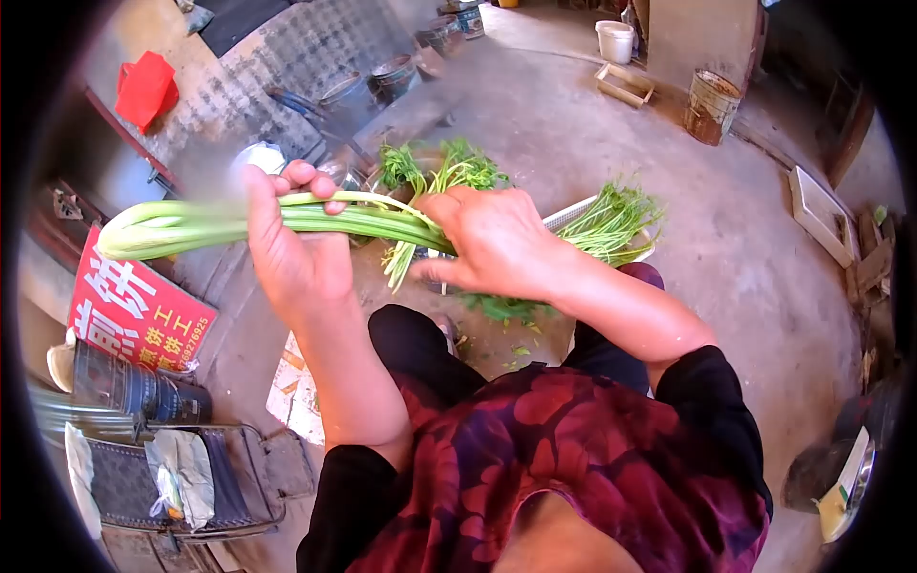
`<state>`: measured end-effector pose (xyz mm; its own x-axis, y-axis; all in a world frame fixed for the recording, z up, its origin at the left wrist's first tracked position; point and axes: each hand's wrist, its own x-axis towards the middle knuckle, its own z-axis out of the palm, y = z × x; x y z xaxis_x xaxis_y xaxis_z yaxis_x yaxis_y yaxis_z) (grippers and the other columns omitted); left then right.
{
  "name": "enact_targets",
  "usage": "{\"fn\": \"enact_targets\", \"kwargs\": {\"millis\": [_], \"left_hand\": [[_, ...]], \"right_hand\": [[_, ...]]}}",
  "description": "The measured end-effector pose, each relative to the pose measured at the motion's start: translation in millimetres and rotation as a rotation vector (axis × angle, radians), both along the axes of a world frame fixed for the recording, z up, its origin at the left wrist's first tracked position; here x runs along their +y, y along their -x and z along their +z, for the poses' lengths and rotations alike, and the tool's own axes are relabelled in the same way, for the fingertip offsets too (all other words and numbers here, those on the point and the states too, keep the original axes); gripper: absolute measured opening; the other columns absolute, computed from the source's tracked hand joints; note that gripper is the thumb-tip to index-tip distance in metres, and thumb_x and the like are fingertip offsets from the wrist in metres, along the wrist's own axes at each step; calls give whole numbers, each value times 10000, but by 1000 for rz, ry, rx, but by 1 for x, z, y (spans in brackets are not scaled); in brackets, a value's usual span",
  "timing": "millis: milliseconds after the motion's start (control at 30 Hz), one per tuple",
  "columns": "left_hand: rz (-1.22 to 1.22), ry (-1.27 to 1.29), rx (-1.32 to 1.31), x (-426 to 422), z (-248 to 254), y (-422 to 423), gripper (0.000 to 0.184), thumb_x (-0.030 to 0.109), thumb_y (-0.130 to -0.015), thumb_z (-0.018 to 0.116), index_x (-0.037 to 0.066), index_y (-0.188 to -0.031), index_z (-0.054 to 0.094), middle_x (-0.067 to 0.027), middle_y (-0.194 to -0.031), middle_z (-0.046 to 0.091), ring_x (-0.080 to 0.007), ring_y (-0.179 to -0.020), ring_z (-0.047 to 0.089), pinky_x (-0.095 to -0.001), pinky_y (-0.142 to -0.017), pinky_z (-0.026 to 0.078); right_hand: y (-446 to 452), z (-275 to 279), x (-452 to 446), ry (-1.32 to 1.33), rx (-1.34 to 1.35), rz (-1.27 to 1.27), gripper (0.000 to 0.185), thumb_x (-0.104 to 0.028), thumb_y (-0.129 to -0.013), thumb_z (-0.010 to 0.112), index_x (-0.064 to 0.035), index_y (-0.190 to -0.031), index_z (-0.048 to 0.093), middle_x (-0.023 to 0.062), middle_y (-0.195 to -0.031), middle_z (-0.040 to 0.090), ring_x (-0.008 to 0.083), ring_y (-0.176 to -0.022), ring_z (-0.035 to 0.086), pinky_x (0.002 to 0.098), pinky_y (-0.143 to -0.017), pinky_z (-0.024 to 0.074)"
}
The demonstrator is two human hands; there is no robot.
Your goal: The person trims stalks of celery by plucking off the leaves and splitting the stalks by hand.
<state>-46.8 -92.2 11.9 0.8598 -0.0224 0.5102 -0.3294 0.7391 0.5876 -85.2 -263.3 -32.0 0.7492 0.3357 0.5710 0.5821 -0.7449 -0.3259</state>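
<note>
A bunch of celery [363,222] lies across in front of me, its pale root end to the left and its leafy tops to the right. My left hand [301,244] is closed around the stalks near the middle. Toward the leafy end, my right hand [492,239] is closed on the stalks, with its fingertips partly hidden. Leaves and thin stems hang down beyond and below my right hand. Behind my right wrist, a white basket [564,214] holds a heap of leafy green stems [611,224].
Scraps of leaf [516,355] lie on the concrete floor between my knees. To the left are a red sign [143,306], a dark bucket [177,393] and a folding chair [205,477]. A rusty bucket [713,107], a wooden tray [624,86] and a white bucket [615,42] stand farther off.
</note>
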Motion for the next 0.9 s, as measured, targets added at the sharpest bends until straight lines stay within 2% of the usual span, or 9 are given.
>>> {"fn": "enact_targets", "kwargs": {"millis": [167, 200, 333, 367, 533, 633, 767, 833, 900], "left_hand": [[17, 10, 36, 1, -7, 10, 233, 277, -843, 523, 59, -773, 482, -108, -803, 541, -226, -760, 513, -349, -716, 413], [-1, -19, 8, -8, -12, 14, 226, 271, -838, 528, 56, -785, 483, -110, -802, 539, -231, -782, 509, -358, -740, 407], [-262, -211, -266, -9, -40, 4, 195, 227, -815, 546, 49, -800, 470, -118, -806, 524, -260, -845, 488, -376, -813, 379], [-290, -259, -316, -6, -45, 3, 191, 221, -813, 548, 50, -793, 465, -119, -807, 521, -264, -847, 487, -374, -817, 379], [-194, -441, -264, -2, -55, 8, 162, 170, -789, 572, 58, -793, 455, -151, -872, 549, -173, -778, 501, -292, -677, 408], [-184, -570, -227, -1, -57, 9, 154, 161, -788, 573, 62, -802, 457, -158, -882, 558, -157, -749, 512, -253, -614, 406], [90, -450, -142, -10, -59, 10, 105, 146, -819, 541, 65, -806, 476, -143, -802, 595, -109, -594, 505, -205, -461, 353], [135, -430, -100, -9, -56, 11, 105, 163, -839, 519, 67, -809, 487, -146, -821, 603, -110, -586, 508, -204, -450, 349], [118, -412, -74, -6, -55, 9, 119, 184, -844, 511, 71, -812, 496, -148, -854, 599, -125, -635, 527, -202, -481, 366]], "right_hand": [[-17, -4, 4, -10, 114, 240, 155, -216, -700, 563, -67, -744, 568, 112, -641, 548, 326, -600, 533, 411, -516, 411], [-19, -3, 7, 56, 14, 239, 177, -220, -719, 568, -50, -670, 560, 95, -536, 509, 264, -479, 506, 373, -461, 380], [-28, 12, 4, -299, 632, 686, 268, -244, -743, 612, -26, -598, 551, -30, -432, 406, 66, -415, 353, 273, -400, 297], [-27, 19, 0, -220, 741, 680, 217, -223, -732, 621, -29, -638, 588, -52, -477, 448, 48, -442, 378, 255, -413, 300], [-34, 4, -14, -184, 811, 674, 225, -264, -705, 611, -43, -729, 646, -1, -605, 578, 76, -561, 490, 240, -536, 387], [-34, -8, -18, -283, 865, 764, 195, -223, -724, 645, -30, -716, 624, -35, -551, 530, 39, -522, 450, 222, -490, 356], [-40, -10, -32, -220, 488, 542, 282, -298, -752, 631, -27, -833, 630, 29, -752, 614, 78, -708, 539, 226, -614, 431], [-36, 6, -53, -460, 570, 292, 270, -303, -785, 602, -56, -888, 626, 31, -842, 615, 121, -812, 540, 291, -750, 426], [-38, 2, -73, -643, 258, 234, 221, -251, -785, 599, -45, -856, 636, 22, -789, 609, 82, -732, 521, 242, -650, 432]]}}
